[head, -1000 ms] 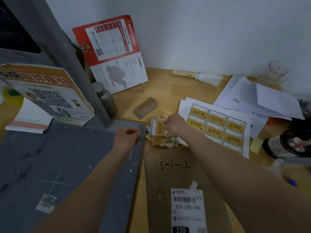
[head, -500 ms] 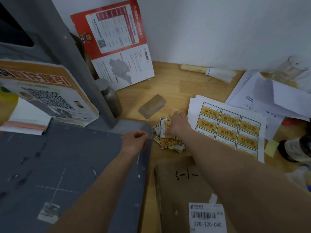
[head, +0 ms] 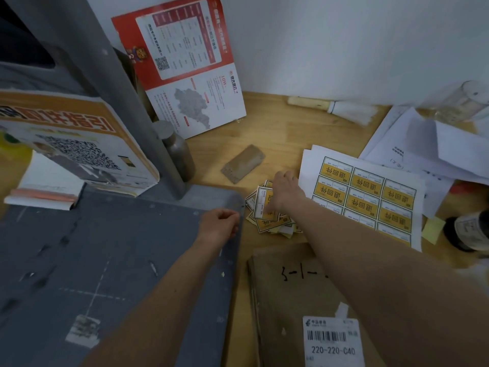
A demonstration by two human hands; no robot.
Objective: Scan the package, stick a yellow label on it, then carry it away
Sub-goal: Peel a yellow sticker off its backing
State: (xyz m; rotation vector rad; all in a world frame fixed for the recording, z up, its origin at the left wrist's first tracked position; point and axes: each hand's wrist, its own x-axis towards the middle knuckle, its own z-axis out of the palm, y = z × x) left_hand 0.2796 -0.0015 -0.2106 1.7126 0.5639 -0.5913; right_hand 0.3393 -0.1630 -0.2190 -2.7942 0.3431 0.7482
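The package is a flat brown cardboard parcel at the bottom centre, marked with handwriting and a white barcode label. Just beyond it lies a loose pile of cut yellow labels. My right hand reaches over the package onto that pile, fingers pointing down and closed on the top yellow label; the fingertips are hidden. My left hand rests loosely curled, holding nothing, on the right edge of the grey platform.
A sheet of uncut yellow labels lies right of the pile, with white papers behind. A brown block, metal cylinder, grey post, leaning posters, a brush and a dark bottle surround the wooden desk.
The view has shifted, so the package and hands sit lower and further right in frame. My right hand stays on the label pile, fingers working slightly forward; my left hand has not left the platform edge.
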